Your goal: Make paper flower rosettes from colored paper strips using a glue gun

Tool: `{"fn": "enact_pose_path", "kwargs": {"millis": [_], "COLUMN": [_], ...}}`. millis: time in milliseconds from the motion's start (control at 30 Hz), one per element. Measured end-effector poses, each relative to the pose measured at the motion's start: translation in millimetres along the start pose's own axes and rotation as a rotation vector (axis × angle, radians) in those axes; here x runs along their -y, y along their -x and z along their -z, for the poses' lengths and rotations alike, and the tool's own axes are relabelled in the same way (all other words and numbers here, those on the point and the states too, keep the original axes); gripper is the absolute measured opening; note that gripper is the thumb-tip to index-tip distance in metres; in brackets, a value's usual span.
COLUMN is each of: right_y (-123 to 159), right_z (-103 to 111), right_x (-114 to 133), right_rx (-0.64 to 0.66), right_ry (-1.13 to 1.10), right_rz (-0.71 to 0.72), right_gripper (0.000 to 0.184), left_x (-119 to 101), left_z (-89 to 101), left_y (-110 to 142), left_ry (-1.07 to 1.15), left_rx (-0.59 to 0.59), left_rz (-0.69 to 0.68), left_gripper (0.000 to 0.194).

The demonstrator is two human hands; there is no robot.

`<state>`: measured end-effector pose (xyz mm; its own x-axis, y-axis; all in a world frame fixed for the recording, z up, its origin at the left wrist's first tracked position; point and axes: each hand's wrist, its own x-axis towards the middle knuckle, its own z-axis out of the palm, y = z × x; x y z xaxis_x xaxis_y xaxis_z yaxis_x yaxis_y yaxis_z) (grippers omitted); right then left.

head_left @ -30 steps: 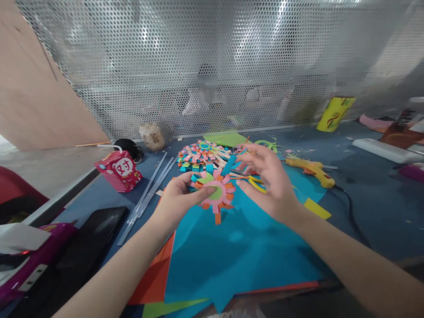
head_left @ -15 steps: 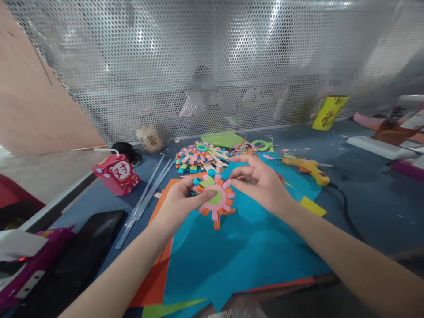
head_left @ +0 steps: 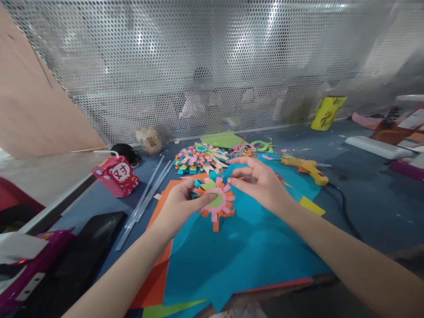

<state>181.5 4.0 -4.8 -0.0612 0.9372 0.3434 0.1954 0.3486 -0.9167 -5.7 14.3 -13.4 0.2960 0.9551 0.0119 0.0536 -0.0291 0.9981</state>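
My left hand is closed on a layered paper flower, with the thumb pressing near its green centre. Around that centre is a pink ring, and the looped petals are pink, orange and blue. One orange petal sticks out at the bottom. Close by the flower's upper right edge, my right hand is curled, thumb and fingers drawn near each other. Whatever lies between those fingertips is too small to make out. Beneath both hands lies a large blue paper sheet, over an orange sheet.
Finished paper flowers are piled behind the hands. A yellow glue gun with a black cord lies right. Clear glue sticks, a red drink box and a black phone are left. A yellow can stands near the mesh panel.
My right hand's fingertips have shifted slightly at the flower's upper right edge. The left hand keeps its hold on the flower, and the view has moved a little.
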Motion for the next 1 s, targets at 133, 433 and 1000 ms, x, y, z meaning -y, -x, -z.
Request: {"fn": "enact_pose_path", "kwargs": {"millis": [133,433,1000], "right_y": [0,1,4], "right_z": [0,0,-7], "right_x": [0,5,-8], "right_rx": [0.005,-0.003,0.042], "right_ry": [0.011,0.006,0.191], "right_rz": [-0.022,-0.096,0.001], "right_gripper": [0.035,0.034,0.037], "left_x": [4,5,2], "left_z": [0.7,1.4,-2.1], "left_y": [-1,-1,1], "left_ry": [0.01,-0.013,-0.038], "left_rx": [0.013,0.005,-0.076], "left_rz": [-0.019,-0.021,-0.043], "left_gripper": [0.029,0.032,0.034]}}
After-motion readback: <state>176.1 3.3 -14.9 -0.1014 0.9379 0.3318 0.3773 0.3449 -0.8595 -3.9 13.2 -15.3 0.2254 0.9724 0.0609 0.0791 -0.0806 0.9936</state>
